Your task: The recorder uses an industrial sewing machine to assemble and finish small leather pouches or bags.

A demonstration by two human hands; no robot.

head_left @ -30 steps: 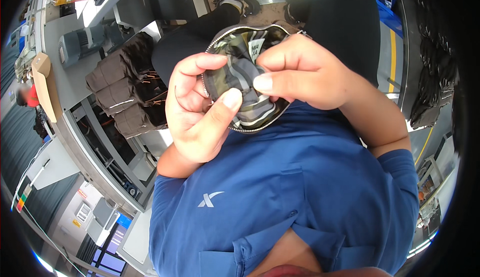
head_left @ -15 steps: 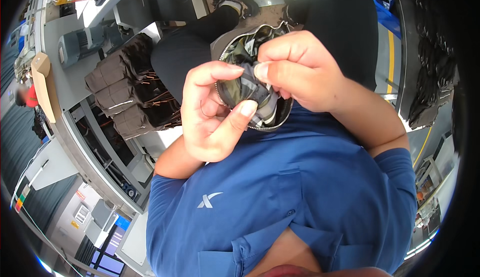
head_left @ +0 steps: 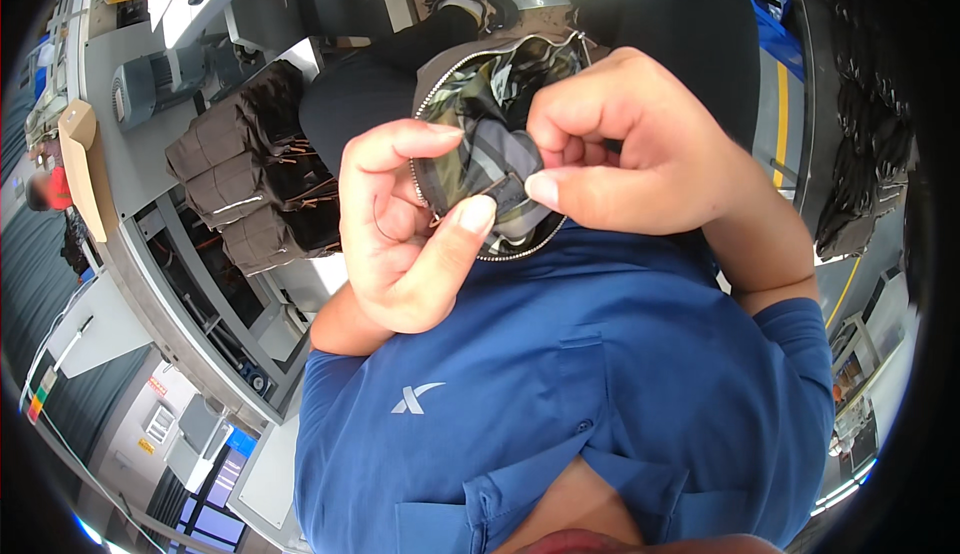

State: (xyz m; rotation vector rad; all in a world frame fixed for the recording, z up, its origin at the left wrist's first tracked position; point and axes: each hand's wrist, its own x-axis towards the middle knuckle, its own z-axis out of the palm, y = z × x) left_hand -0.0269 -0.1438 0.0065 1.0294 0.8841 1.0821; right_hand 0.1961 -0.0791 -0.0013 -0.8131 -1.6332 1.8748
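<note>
Set in a workshop, with a grey bench [head_left: 130, 154], a motor [head_left: 155, 87] and stacked dark bags [head_left: 235, 154] to the left, and a blue bin [head_left: 765, 14] to the right. Holding an unzipped pouch [head_left: 465, 89] between both hands, just in front of a blue shirt [head_left: 550, 354] — wide at the mouth, camouflage-patterned inside. Clasping the zippered rim with the left hand [head_left: 400, 229]. Pinching the striped lining [head_left: 490, 154] with the right hand [head_left: 630, 149], beside a small dark tab [head_left: 508, 194] — hard to tell how firmly.
</note>
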